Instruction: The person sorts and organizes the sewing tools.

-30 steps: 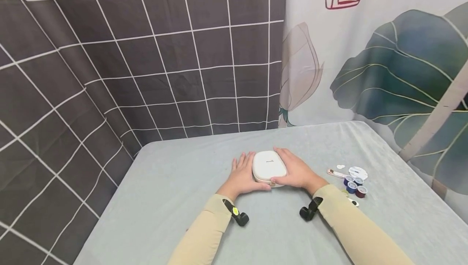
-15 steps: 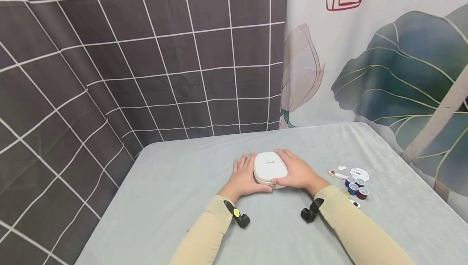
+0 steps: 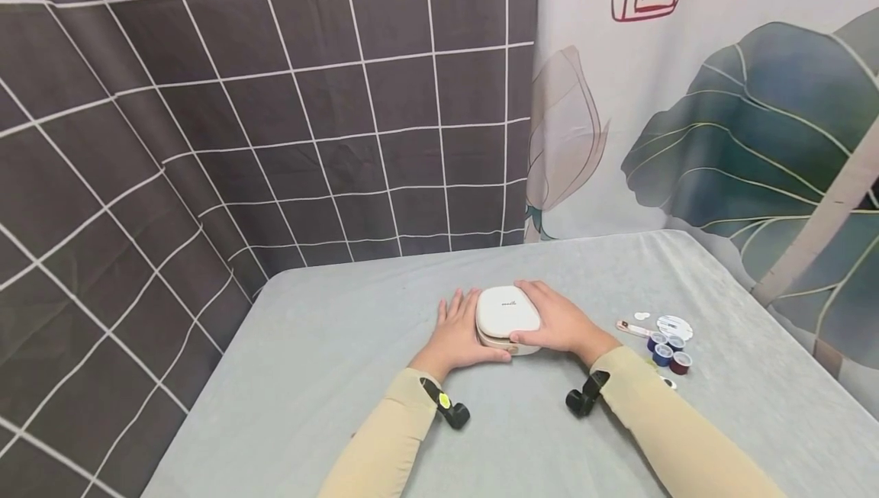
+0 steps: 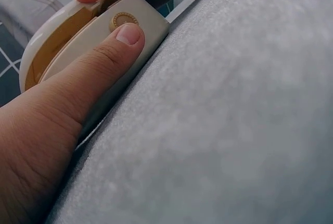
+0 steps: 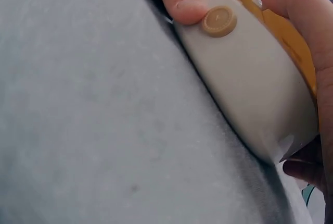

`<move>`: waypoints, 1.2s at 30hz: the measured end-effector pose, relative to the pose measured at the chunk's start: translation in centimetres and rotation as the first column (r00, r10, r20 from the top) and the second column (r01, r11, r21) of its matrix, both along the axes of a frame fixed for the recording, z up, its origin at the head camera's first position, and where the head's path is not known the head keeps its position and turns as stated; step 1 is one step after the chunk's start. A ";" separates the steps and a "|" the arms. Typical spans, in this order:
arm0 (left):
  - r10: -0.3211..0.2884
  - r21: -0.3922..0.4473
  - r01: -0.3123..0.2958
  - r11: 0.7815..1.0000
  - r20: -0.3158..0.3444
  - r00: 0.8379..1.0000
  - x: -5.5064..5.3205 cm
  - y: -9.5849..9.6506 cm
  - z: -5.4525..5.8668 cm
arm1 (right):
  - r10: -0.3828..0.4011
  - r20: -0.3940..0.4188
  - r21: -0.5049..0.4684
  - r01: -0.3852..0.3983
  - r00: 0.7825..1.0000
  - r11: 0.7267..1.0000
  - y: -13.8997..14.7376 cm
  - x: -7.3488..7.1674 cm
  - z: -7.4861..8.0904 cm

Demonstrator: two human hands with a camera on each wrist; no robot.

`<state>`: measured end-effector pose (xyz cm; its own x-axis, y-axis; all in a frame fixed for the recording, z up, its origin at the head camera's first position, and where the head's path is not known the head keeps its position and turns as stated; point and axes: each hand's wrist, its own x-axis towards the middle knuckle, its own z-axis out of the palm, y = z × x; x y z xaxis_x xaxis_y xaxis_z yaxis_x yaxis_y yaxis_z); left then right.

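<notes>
A small white rounded case (image 3: 507, 309) with a tan button on its front stands on the grey-covered table. Its lid is raised a little, and a yellow-orange inner rim (image 5: 294, 39) shows in the gap. My left hand (image 3: 456, 336) holds the base from the left side, its thumb on the front by the button (image 4: 124, 21). From the right, my right hand (image 3: 559, 322) grips the case, the thumb at the lid's front edge. In the right wrist view, some right fingers reach low behind the case. The inside of the case is hidden.
Right of the case lie several blue and dark red thread spools (image 3: 662, 355), a white round disc (image 3: 675, 328), a narrow pinkish strip (image 3: 633, 328) and a tiny white piece (image 3: 642, 316). A dark gridded curtain (image 3: 357, 101) hangs behind the table (image 3: 330, 330).
The lid has come up slightly at the front, opening a gap above the base. Both hands stay on the case in nearly the same place.
</notes>
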<state>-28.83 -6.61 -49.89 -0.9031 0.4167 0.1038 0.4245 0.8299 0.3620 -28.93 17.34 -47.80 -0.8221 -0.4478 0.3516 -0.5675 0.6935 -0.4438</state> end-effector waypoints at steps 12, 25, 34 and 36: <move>0.000 -0.003 0.000 1.000 -0.009 1.000 0.1 -0.1 0.1 | 0.051 0.006 0.019 -0.051 0.999 0.999 0.1 0.1 1.3; -0.006 0.007 0.006 1.000 -0.008 1.000 0.3 -0.3 0.3 | 0.029 0.008 -0.006 -0.029 1.000 1.000 0.1 -1.1 3.7; -0.001 -0.002 0.001 1.000 -0.013 1.000 0.3 -0.2 0.2 | -0.026 0.058 -0.053 0.029 0.998 0.998 -0.1 -2.9 4.7; -0.002 -0.013 0.002 1.000 -0.018 1.000 0.3 -0.2 0.3 | -0.038 0.071 -0.062 0.042 0.997 0.997 -0.2 -3.4 5.0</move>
